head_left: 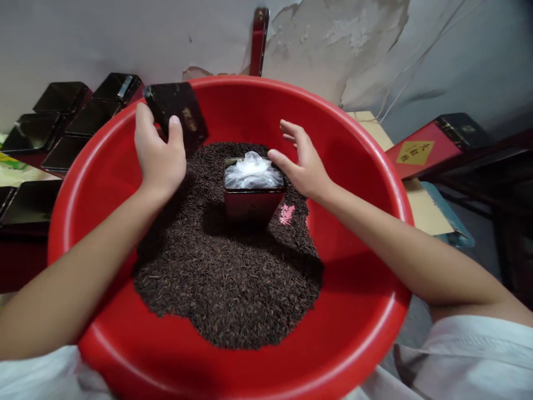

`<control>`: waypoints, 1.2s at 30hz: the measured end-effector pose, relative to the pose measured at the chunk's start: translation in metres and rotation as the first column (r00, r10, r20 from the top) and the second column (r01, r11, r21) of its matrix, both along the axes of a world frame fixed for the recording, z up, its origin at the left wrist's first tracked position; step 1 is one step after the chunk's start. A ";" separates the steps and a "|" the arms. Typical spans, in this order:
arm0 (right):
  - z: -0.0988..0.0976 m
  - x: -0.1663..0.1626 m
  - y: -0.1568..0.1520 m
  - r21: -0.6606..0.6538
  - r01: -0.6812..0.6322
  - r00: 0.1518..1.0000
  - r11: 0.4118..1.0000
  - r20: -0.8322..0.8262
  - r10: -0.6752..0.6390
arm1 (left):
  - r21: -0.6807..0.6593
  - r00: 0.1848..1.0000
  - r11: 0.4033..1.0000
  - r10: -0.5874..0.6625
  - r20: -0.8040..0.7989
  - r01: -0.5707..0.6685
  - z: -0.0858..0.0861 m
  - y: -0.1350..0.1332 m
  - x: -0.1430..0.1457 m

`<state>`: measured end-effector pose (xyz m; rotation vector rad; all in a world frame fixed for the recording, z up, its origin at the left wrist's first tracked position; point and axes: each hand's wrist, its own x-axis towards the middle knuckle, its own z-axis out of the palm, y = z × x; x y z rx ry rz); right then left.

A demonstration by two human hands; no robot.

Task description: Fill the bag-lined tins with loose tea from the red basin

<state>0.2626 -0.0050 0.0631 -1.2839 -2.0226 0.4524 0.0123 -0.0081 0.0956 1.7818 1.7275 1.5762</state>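
Observation:
A large red basin (358, 333) holds a heap of dark loose tea leaves (229, 272). A square red tin (252, 206) stands upright in the leaves, with a crumpled clear plastic bag (252, 171) filling its mouth. My left hand (159, 155) grips a black square lid (177, 114) at the basin's far left, tilted on edge. My right hand (302, 164) is open, fingers spread, and hovers at the tin's right rim with the thumb near the bag.
Several black tin lids or tins (70, 125) are stacked left of the basin by the wall. A red box with a yellow label (420, 153) lies at the right on a cardboard sheet (425, 205). A red upright post (258, 41) stands behind the basin.

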 end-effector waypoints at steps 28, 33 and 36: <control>0.014 0.019 0.002 -0.102 -0.246 0.930 0.964 0.255 0.265 | -0.378 0.880 0.822 -0.474 -0.036 0.427 -0.042 -0.012 0.022; 0.003 0.023 0.013 -0.221 -0.239 0.950 0.945 0.147 0.275 | -0.453 0.836 0.718 -0.533 0.130 0.528 -0.058 -0.004 0.023; -0.002 0.022 0.016 -0.342 -0.249 0.954 0.906 0.075 0.291 | -0.461 0.838 0.711 -0.520 0.164 0.531 -0.066 -0.003 0.024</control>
